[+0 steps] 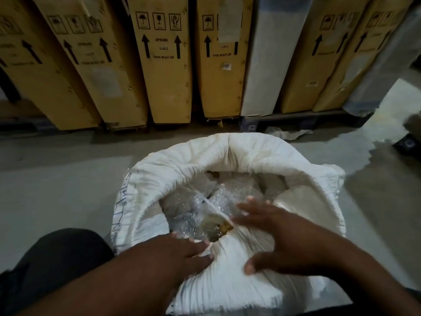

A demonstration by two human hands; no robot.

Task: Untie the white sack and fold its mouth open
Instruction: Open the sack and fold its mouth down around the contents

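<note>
The big white woven sack stands on the grey concrete floor right in front of me, its mouth already rolled back on the far side. My left hand and right hand lie flat with fingers spread on the bunched near edge, holding nothing. If I push too hard, the sack could tip, or the clear bubble-wrapped parcels inside could get squashed. Tall brown cardboard boxes lean in a row behind

Floor: grey concrete, you stand on it.
On it: your white sack, mouth open; a crumpled paper scrap beyond.
Back edge: tall cardboard boxes upright.
</note>
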